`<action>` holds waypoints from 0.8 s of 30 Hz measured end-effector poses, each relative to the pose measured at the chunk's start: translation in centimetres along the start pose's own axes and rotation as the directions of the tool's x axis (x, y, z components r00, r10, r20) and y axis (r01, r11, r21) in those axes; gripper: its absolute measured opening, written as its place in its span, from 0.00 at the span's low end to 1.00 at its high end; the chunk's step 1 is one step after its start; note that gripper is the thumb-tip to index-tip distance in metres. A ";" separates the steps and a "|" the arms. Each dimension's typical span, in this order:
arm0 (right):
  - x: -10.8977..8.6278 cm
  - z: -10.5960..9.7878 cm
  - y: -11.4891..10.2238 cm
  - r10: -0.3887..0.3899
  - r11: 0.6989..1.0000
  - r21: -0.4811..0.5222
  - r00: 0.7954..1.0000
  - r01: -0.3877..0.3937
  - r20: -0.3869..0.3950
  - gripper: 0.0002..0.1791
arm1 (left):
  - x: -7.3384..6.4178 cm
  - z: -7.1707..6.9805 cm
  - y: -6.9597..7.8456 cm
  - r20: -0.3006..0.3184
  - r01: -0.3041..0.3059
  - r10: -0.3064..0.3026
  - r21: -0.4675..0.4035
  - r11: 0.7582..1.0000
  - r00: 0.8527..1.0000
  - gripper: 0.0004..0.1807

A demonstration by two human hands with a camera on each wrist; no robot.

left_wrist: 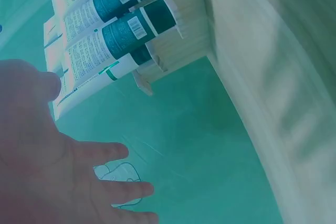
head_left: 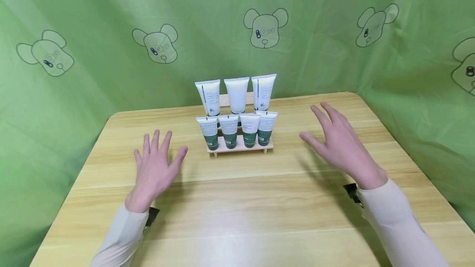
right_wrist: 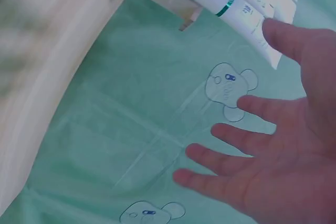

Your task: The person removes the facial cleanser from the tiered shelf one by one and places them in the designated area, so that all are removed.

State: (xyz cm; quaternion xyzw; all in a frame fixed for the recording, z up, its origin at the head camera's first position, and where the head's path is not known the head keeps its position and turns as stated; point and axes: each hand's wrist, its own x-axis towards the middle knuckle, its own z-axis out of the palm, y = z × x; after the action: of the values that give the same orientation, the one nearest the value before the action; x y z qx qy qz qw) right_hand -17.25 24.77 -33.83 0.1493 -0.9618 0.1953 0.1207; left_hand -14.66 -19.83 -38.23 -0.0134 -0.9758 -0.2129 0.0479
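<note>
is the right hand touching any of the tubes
No, in the head view the right hand is apart from the tubes, with bare tabletop showing between them.

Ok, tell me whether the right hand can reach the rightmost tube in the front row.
Probably yes: the right hand holds nothing, and in the head view nothing stands between it and the rightmost front tube.
</note>
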 end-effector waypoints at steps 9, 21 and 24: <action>2.6 -0.6 -2.5 0.003 0.993 0.116 1.000 -0.005 0.018 0.46 | 1.5 1.3 -0.3 0.104 -0.032 0.050 -0.168 0.985 0.993 0.45; 5.8 -0.1 -4.1 0.054 0.979 0.192 0.997 -0.062 0.046 0.46 | 3.7 2.7 -0.6 0.183 0.038 0.033 -0.372 0.927 0.983 0.41; 6.8 0.3 -4.0 0.060 0.966 0.247 0.996 -0.075 0.068 0.46 | 4.2 3.0 -0.4 0.205 0.069 0.031 -0.466 0.882 0.978 0.37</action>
State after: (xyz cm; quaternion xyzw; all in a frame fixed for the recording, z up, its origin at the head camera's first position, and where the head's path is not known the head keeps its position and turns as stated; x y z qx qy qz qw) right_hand -22.23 19.50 -30.81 0.1363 -0.9372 0.3142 0.0651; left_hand -19.14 -18.94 -40.72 -0.0369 -0.8947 -0.4411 -0.0605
